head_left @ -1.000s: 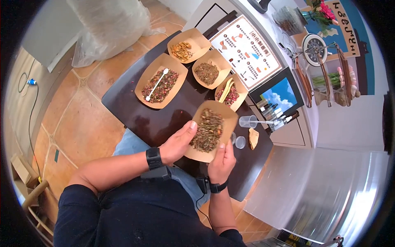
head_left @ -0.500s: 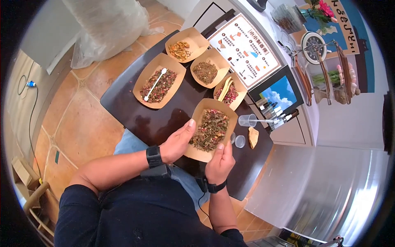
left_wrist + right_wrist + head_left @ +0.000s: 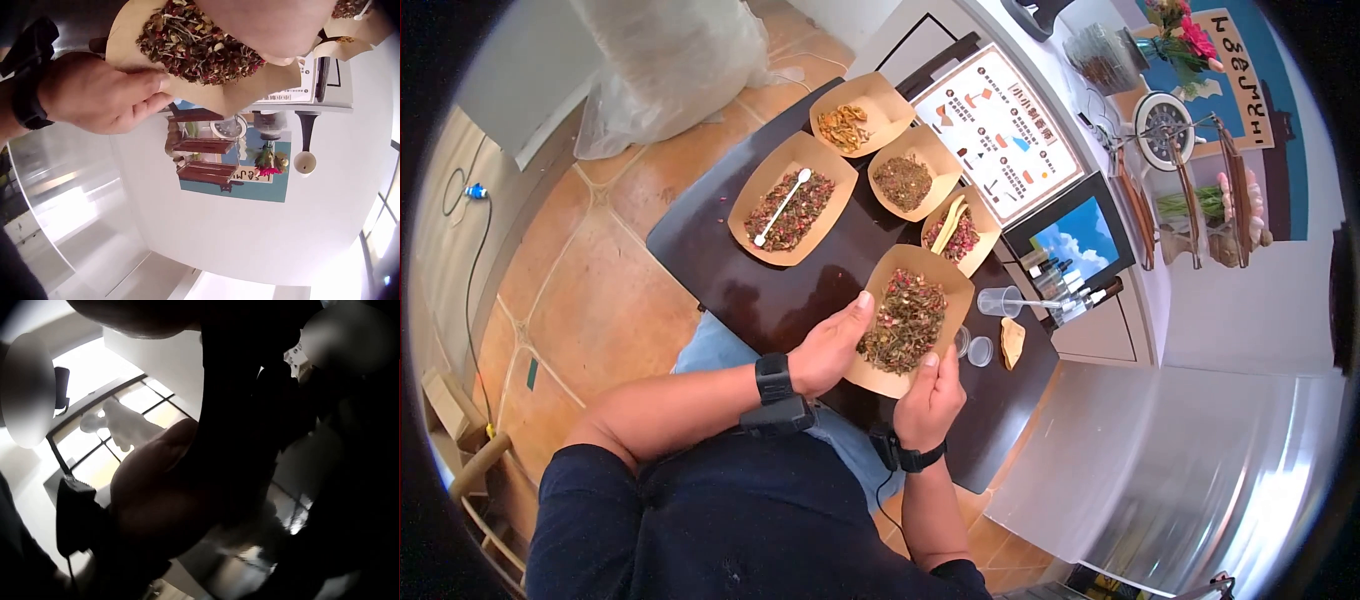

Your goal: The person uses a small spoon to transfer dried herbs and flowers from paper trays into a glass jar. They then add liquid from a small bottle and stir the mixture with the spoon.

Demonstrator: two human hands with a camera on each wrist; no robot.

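In the head view both hands hold a brown paper tray [image 3: 956, 310] over the near part of the dark table. A mix of dried leaves and red petals [image 3: 905, 318] lies in it. My left hand [image 3: 832, 345] grips the tray's left side, thumb on top along the rim. At the near right corner my right hand [image 3: 930, 402] pinches the rim between thumb and fingers. From the left wrist view, the right hand [image 3: 106, 94] shows at the tray's edge, and the left hand [image 3: 269, 25] looms close. The right wrist view is mostly dark.
Beyond stand several more paper trays, one of herbs with a white spoon [image 3: 782, 207], another of petals with a yellow wooden scoop [image 3: 949, 228]. To the right are a clear plastic cup [image 3: 998, 300], small lids [image 3: 980, 350], a tan piece [image 3: 1012, 343], dropper bottles [image 3: 1065, 285] and an instruction sheet [image 3: 1000, 130].
The herbs in the held tray, blurred a second ago, have shifted and now show more red petals. The tray has moved only slightly; both hands keep their grip.
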